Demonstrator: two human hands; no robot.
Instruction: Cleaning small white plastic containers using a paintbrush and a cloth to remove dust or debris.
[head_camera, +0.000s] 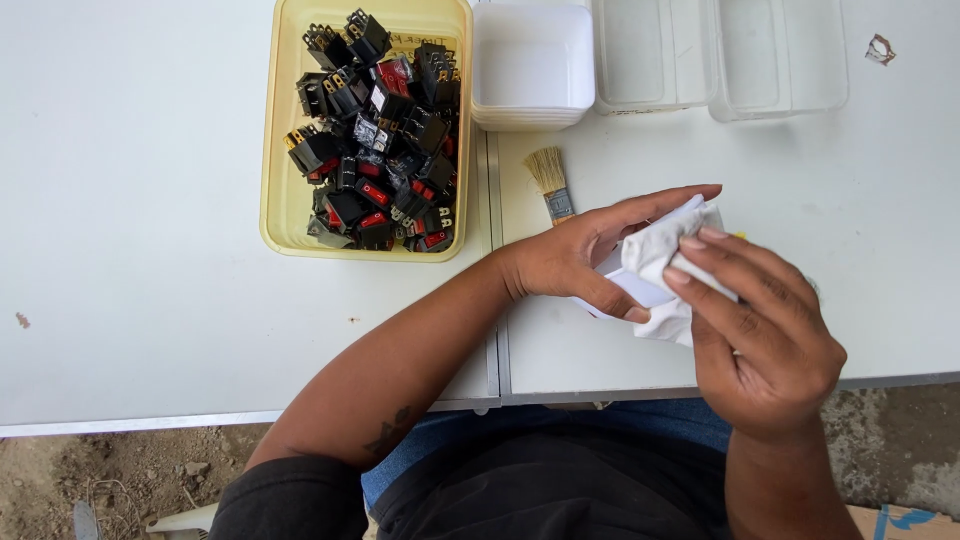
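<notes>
1. White cloth (668, 262) bunched between the left hand (570, 262) and right hand (765, 340); a white piece (628, 287) under the left thumb
2. Paintbrush (551, 184) just above the left hand: pale straw bristles, silver ferrule
3. Pale yellow tray (283, 200) left of the hands; black switches (378, 140) with red rockers and brass tabs
4. White table (140, 200); white tub (531, 62), clear containers (720, 55) above the hands
</notes>
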